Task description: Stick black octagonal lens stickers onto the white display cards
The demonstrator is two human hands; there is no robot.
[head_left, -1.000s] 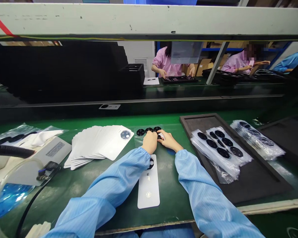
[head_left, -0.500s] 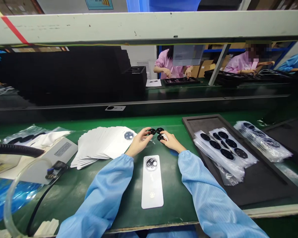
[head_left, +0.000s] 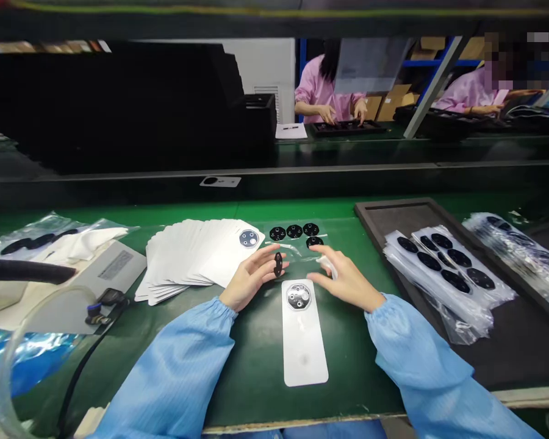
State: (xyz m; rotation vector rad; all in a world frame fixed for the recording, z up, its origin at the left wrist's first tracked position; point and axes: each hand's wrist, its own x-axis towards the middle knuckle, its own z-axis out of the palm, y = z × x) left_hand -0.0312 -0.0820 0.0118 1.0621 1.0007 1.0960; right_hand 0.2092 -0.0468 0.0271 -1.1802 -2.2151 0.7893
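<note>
My left hand (head_left: 251, 275) holds a black round camera lens cover (head_left: 278, 264) by its edge, turned nearly side-on. In my right hand (head_left: 348, 279) is a white cloth (head_left: 328, 267), tucked against the fingers, while the thumb and index finger stand apart. Below the hands lies a white phone back panel (head_left: 304, 347), flat, with a round camera cutout showing a dark lens plate (head_left: 299, 297) at its top. Several more black lens covers (head_left: 294, 231) sit on a clear plastic sheet (head_left: 297, 250) just beyond my fingers.
A fanned stack of white panels (head_left: 196, 250) lies left. A dark foam tray (head_left: 421, 210) with bagged lens covers (head_left: 439, 268) stands right, near another bag (head_left: 521, 250). At far left are a white box (head_left: 114, 274) and a hose (head_left: 27, 271). Co-workers (head_left: 324, 91) sit opposite.
My hands have moved apart and nearer to me. The left one has lifted a lens cover off the sheet. The view has tilted down and shifted left.
</note>
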